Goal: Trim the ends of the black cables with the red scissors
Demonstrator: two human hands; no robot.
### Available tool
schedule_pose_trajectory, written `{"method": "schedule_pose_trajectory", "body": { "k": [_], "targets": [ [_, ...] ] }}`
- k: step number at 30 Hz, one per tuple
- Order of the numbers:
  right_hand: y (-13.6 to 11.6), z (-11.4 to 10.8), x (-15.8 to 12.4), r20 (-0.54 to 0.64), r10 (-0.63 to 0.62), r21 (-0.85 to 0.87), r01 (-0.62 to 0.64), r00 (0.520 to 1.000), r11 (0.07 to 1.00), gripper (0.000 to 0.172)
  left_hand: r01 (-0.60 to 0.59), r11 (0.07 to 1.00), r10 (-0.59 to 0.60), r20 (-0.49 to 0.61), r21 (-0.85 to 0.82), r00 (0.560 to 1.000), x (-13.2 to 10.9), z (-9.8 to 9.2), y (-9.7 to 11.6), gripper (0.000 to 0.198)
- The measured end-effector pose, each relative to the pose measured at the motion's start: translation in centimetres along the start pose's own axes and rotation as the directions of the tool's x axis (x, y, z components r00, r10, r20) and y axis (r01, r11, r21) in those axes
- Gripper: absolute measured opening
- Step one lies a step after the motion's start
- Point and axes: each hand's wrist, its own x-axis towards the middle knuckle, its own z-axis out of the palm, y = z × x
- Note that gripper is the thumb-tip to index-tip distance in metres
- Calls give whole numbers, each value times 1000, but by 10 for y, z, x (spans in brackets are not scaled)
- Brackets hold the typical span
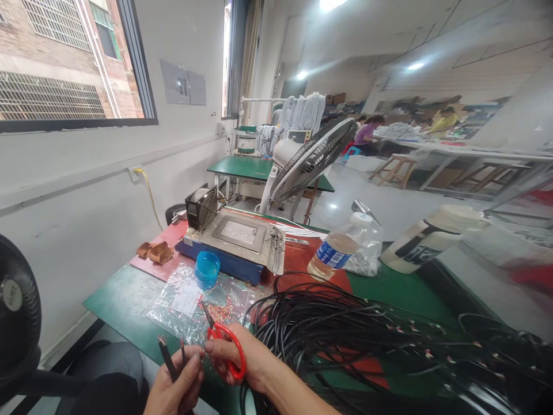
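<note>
My left hand (179, 383), at the bottom of the view, is closed around several black cables (167, 356) whose stripped ends point up and show reddish and copper tips. Beside it, my right hand (235, 354) has red-handled scissors (239, 357) hooked over its fingers, with the dark blades pointing up and left. My right thumb and fingertips pinch close to the cable ends; whether they hold a wire there is too small to tell. Just beyond the hands, small red and yellow bits (222, 310) lie scattered on a clear plastic bag (168, 305).
A large bundle of black cables (302, 323) spreads over the right side of the table. Behind the bag stand a blue cup (207, 271), a blue-based solder pot (220, 262) with a small fan (202, 208), and a bottle of liquid (330, 253). A black fan (17, 311) is at left.
</note>
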Motion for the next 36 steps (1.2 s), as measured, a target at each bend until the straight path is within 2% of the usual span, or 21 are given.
{"method": "schedule_pose_trajectory", "body": {
  "k": [2,8,14,22,26,30,33,36],
  "targets": [
    [2,1,0,-20,-6,-50,5,1000,999,46,-11,1000,11,-15,2,1000,0,1,1,38],
    [5,3,1,-55,-153,-233,136,987,963,44,-24,1000,23,-18,-20,1000,3,1,0,43],
    [2,1,1,-50,-95,-58,92,994,994,52,-40,999,40,54,3,998,2,1,0,34],
    [1,1,-1,-24,-36,2,36,999,999,45,-49,999,46,147,20,988,-1,3,1,33],
    [7,-2,1,55,19,70,-23,998,997,40,-8,999,16,189,-45,982,0,1,-2,30],
    [9,-4,2,88,-1,128,-10,996,992,36,38,997,-21,242,-65,970,-1,0,-1,28],
    [6,-2,1,83,13,102,-21,996,995,38,15,998,-1,232,-57,973,-2,3,-1,29],
    [2,0,0,25,43,52,-44,999,998,40,-26,998,36,191,-55,981,-3,6,0,31]
  ]
}}
